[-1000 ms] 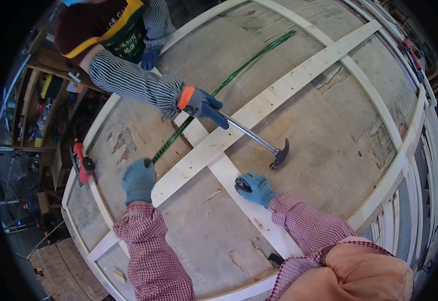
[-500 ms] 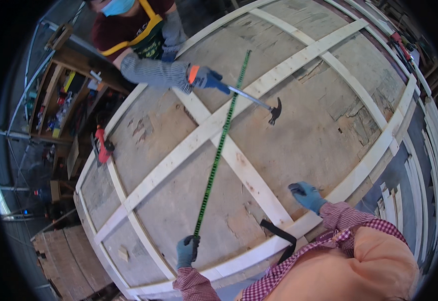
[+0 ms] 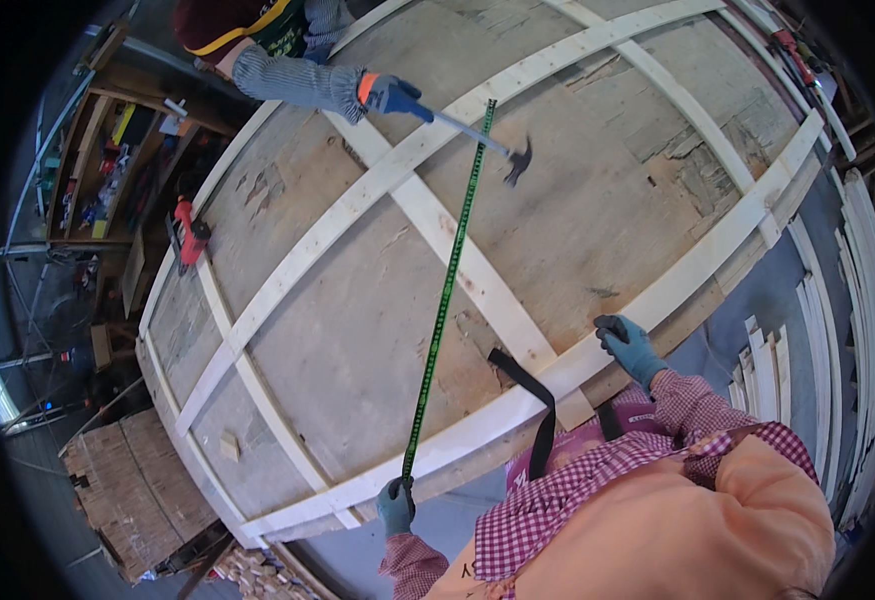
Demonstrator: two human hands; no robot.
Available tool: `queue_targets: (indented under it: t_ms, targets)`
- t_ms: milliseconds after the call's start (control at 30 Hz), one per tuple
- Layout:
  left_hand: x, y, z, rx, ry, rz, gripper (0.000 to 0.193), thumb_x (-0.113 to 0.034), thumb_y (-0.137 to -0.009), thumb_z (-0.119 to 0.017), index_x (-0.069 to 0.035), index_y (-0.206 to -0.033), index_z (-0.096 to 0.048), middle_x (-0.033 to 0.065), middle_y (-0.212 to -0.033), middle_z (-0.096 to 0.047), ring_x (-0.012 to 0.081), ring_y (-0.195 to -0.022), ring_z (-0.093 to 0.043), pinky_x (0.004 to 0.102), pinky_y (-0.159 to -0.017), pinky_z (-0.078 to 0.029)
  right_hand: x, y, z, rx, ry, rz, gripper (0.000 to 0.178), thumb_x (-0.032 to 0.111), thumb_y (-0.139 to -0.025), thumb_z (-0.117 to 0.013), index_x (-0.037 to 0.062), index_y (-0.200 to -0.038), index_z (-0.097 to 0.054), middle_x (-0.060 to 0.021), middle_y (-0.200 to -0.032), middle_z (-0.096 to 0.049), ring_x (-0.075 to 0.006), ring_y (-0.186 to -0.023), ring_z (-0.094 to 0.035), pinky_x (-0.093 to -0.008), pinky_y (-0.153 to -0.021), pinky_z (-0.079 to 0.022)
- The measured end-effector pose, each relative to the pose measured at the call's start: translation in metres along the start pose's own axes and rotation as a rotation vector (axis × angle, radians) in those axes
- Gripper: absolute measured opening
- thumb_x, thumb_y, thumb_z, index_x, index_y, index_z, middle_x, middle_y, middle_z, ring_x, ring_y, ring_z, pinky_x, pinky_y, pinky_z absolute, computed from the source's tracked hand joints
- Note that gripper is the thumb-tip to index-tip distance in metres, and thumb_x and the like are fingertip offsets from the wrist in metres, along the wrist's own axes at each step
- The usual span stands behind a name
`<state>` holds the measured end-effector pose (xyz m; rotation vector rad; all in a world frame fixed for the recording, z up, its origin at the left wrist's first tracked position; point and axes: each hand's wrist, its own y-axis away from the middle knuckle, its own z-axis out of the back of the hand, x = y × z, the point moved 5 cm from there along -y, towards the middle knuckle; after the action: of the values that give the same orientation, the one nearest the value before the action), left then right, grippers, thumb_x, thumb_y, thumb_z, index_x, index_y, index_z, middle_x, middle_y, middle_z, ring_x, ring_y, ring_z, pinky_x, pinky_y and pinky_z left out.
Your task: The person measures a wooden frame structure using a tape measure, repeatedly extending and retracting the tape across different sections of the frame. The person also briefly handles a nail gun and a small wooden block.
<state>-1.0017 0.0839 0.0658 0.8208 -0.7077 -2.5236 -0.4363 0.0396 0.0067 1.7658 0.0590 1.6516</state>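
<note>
My left hand (image 3: 395,506), in a blue-grey glove with dark fingertips, is closed on the near end of a green tape measure (image 3: 444,300) beside the near edge of the wooden frame. The tape runs slantwise away across the panel, over a white wooden strip. My right hand (image 3: 629,348), gloved alike, is at the near edge strip (image 3: 672,290), fingers loosely bent and apart, with nothing seen in them; whether it touches the wood I cannot tell. Across the panel a co-worker's gloved hand (image 3: 393,97) holds a claw hammer (image 3: 502,150), its handle crossing the tape.
White strips form a grid on the large plywood panel (image 3: 327,330). A red power tool (image 3: 191,232) lies at the left edge, another red tool (image 3: 789,55) far right. A black strap (image 3: 529,378) hangs over the near edge. Stacked strips (image 3: 827,350) lie right, cluttered shelves (image 3: 122,150) left.
My left hand has drawn the tape's near end back past the frame's edge. My right hand has come to the near edge strip. The head view has shifted; the co-worker still holds the hammer.
</note>
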Motion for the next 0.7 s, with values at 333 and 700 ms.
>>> queue_targets:
  t_ms: [333,700]
  targets:
    - [0.069,0.116,0.022,-0.047,-0.193,-0.160,0.016,-0.007,-0.078,-0.060,-0.007,-0.091,-0.069,0.0149,-0.084,-0.064,0.0314,-0.076,-0.062,0.0383,-0.070,-0.048,0.018,0.011,-0.047,0.230,-0.349,-0.284,0.052,0.024,-0.094,-0.053,0.0138,-0.139,-0.031,-0.0089,-0.118,-0.057,-0.0195,-0.094,-0.060,-0.0324,-0.078,-0.051]
    - [-0.137,-0.109,-0.087,-0.070,-0.465,-0.739,0.015,-0.016,-0.078,-0.062,-0.014,-0.091,-0.069,0.0133,-0.083,-0.062,0.0324,-0.078,-0.059,0.0418,-0.072,-0.047,0.016,-0.151,-0.005,-0.195,-0.487,-0.233,0.027,0.032,-0.091,-0.055,0.0094,-0.105,-0.058,-0.0086,-0.086,-0.067,-0.0171,-0.066,-0.063,-0.0308,-0.057,-0.054]
